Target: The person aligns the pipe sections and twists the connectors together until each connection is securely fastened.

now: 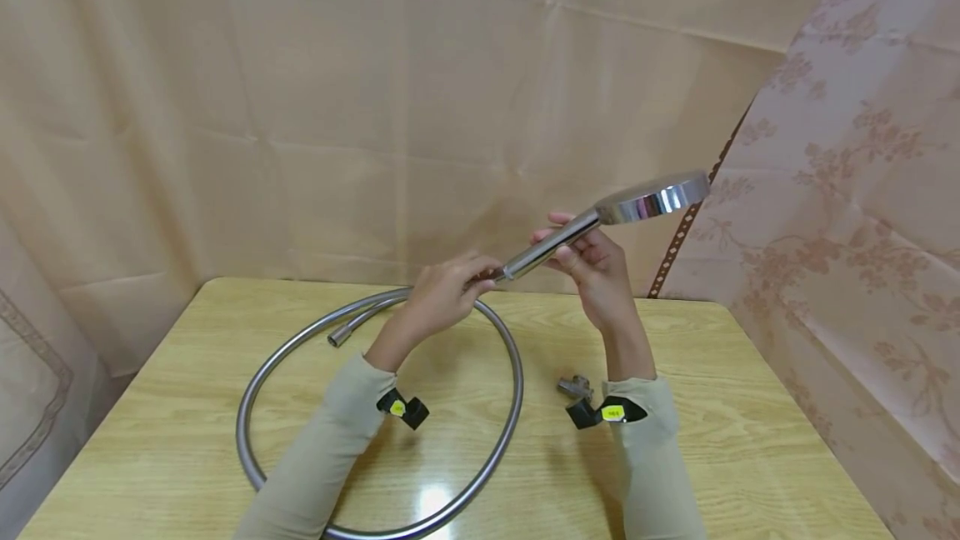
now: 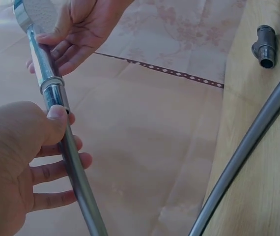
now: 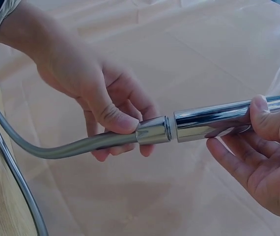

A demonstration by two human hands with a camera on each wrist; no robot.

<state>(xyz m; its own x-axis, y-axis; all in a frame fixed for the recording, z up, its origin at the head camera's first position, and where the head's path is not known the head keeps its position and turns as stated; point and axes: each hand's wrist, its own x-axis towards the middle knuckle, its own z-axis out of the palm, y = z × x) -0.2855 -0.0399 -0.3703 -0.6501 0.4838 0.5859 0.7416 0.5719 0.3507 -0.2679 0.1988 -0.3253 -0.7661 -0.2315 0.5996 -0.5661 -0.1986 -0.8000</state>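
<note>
My right hand (image 1: 600,282) grips the handle of a chrome shower head (image 1: 652,200), held tilted above the table's far edge with the round head up at the right. Between thumb and fingers, my left hand (image 1: 446,288) pinches the end of a grey metal shower hose (image 1: 517,373). In the right wrist view the hose's chrome end nut (image 3: 152,130) is lined up with the handle's lower end, and a narrow pale ring shows between them. How far the threads engage I cannot tell. Most of the hose lies in a big loop on the table.
The hose's other end (image 1: 340,336) lies on the wooden table (image 1: 750,457) inside the loop. A small metal threaded fitting (image 2: 266,46) rests on the table near my right wrist. Beige cloth (image 1: 465,107) hangs behind, and patterned cloth (image 1: 862,215) at the right.
</note>
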